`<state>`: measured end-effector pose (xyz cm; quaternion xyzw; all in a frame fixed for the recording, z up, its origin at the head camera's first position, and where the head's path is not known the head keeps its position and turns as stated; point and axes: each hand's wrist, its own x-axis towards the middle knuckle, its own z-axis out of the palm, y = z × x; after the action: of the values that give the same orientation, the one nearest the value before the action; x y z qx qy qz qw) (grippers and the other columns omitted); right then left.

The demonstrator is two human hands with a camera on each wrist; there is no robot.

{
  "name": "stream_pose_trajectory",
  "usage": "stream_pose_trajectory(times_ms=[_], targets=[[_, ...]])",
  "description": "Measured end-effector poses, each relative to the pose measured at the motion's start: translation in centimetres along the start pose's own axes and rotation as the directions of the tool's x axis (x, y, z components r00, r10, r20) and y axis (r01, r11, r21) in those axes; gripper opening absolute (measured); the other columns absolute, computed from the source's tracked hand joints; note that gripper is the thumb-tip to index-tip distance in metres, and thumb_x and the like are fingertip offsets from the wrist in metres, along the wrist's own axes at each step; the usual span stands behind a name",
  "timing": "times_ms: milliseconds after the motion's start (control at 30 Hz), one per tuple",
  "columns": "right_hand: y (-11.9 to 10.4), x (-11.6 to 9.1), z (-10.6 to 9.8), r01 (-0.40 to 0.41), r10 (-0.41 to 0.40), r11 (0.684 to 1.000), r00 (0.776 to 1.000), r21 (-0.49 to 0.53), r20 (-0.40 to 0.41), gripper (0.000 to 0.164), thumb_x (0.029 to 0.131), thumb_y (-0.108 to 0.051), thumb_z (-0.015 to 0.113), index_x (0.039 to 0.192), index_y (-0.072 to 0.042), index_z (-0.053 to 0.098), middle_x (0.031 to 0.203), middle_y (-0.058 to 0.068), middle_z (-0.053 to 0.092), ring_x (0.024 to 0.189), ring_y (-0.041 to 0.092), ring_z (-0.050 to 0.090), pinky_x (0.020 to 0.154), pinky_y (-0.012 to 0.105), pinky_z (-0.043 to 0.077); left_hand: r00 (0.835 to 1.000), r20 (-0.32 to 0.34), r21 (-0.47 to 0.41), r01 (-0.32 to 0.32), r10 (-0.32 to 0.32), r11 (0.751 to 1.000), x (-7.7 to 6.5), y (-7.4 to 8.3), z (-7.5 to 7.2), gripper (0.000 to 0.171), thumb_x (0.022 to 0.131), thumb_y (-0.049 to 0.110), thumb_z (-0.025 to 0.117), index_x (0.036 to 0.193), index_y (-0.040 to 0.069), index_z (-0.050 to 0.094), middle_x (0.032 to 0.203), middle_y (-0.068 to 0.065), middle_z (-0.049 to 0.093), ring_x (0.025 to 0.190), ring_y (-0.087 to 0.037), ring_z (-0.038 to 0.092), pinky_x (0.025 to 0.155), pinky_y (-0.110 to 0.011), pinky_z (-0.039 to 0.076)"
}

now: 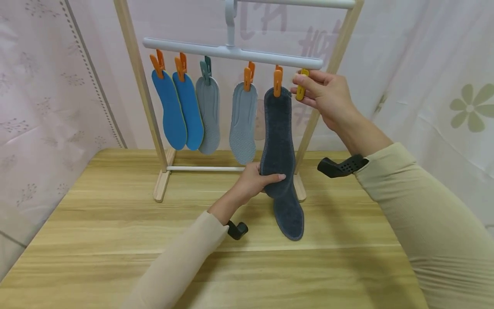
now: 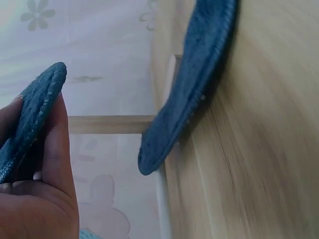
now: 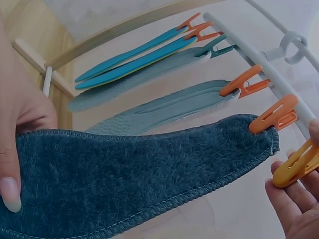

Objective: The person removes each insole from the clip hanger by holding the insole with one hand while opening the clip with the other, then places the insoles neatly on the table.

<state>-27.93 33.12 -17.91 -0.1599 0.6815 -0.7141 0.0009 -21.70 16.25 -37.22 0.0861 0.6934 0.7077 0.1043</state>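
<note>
My left hand (image 1: 252, 182) grips the wide lower end of a dark fuzzy insole (image 1: 278, 133), thumb across its front. That insole hangs by its narrow end from an orange clip (image 1: 278, 81). At the hanger's right end my right hand (image 1: 328, 94) pinches a yellow clip (image 1: 302, 86); nothing shows between the clip's jaws. A second dark insole (image 1: 289, 216) lies on the table below, partly hidden behind the hanging one. In the left wrist view its full front part (image 2: 189, 89) rests against the wood.
A white hanger (image 1: 231, 52) hangs from a wooden rack (image 1: 135, 64). Two blue insoles (image 1: 170, 116) and two grey insoles (image 1: 243, 124) hang from orange and green clips to the left. The wooden table (image 1: 115, 223) lies below, and a patterned curtain (image 1: 436, 77) stands behind.
</note>
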Motion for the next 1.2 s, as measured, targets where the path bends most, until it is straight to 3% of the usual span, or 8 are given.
stream_pose_trajectory(times_ms=[333, 533, 700, 933, 1200], targets=[[0.5, 0.4, 0.4, 0.019, -0.018, 0.999, 1.0, -0.037, 0.017, 0.052, 0.089, -0.022, 0.078, 0.135, -0.003, 0.063, 0.114, 0.004, 0.071, 0.103, 0.019, 0.072, 0.086, 0.024, 0.06, 0.999, -0.04, -0.061, -0.032, 0.03, 0.998, -0.2, -0.4, 0.2, 0.029, 0.093, 0.019, 0.075, 0.119, 0.008, 0.071, 0.095, -0.001, 0.076, 0.076, -0.008, 0.072, 0.075, -0.032, 0.063], [0.5, 0.4, 0.7, 0.026, -0.026, 0.999, 1.0, -0.03, 0.007, 0.052, 0.089, -0.022, 0.079, 0.135, -0.003, 0.064, 0.116, 0.005, 0.072, 0.1, 0.018, 0.073, 0.086, 0.025, 0.061, 0.991, -0.096, -0.066, -0.099, 0.092, 0.993, -0.6, -0.7, 0.1, 0.029, 0.093, 0.017, 0.074, 0.12, 0.007, 0.07, 0.104, -0.011, 0.076, 0.08, -0.01, 0.073, 0.075, -0.03, 0.062], [0.7, 0.1, 0.1, 0.05, -0.05, 0.999, 0.999, 0.003, -0.017, 0.051, 0.088, -0.021, 0.079, 0.133, -0.002, 0.065, 0.108, 0.003, 0.074, 0.095, 0.017, 0.074, 0.08, 0.022, 0.061, 0.99, -0.088, -0.027, -0.115, 0.113, 0.993, -0.6, -0.6, 0.5, 0.032, 0.094, 0.018, 0.073, 0.124, 0.007, 0.068, 0.112, -0.017, 0.075, 0.08, -0.01, 0.073, 0.074, -0.031, 0.062], [0.8, 0.1, 0.0, 0.08, -0.08, 0.997, 0.996, 0.001, -0.044, 0.052, 0.087, -0.024, 0.08, 0.132, -0.003, 0.066, 0.111, 0.003, 0.073, 0.102, 0.019, 0.072, 0.086, 0.024, 0.061, 0.974, -0.102, 0.077, -0.197, 0.204, 0.977, -0.6, -0.4, 0.6, 0.031, 0.095, 0.015, 0.072, 0.125, 0.006, 0.07, 0.114, -0.016, 0.076, 0.092, -0.018, 0.076, 0.079, -0.03, 0.062], [0.7, -0.5, -0.1, 0.126, -0.128, 0.991, 0.99, -0.036, -0.064, 0.05, 0.085, -0.024, 0.083, 0.127, -0.002, 0.069, 0.104, 0.002, 0.074, 0.097, 0.016, 0.071, 0.087, 0.023, 0.06, 0.965, -0.117, 0.133, -0.218, 0.234, 0.967, -0.8, -0.4, 0.6, 0.028, 0.095, 0.015, 0.072, 0.122, 0.004, 0.07, 0.113, -0.015, 0.076, 0.098, -0.022, 0.075, 0.081, -0.029, 0.061]])
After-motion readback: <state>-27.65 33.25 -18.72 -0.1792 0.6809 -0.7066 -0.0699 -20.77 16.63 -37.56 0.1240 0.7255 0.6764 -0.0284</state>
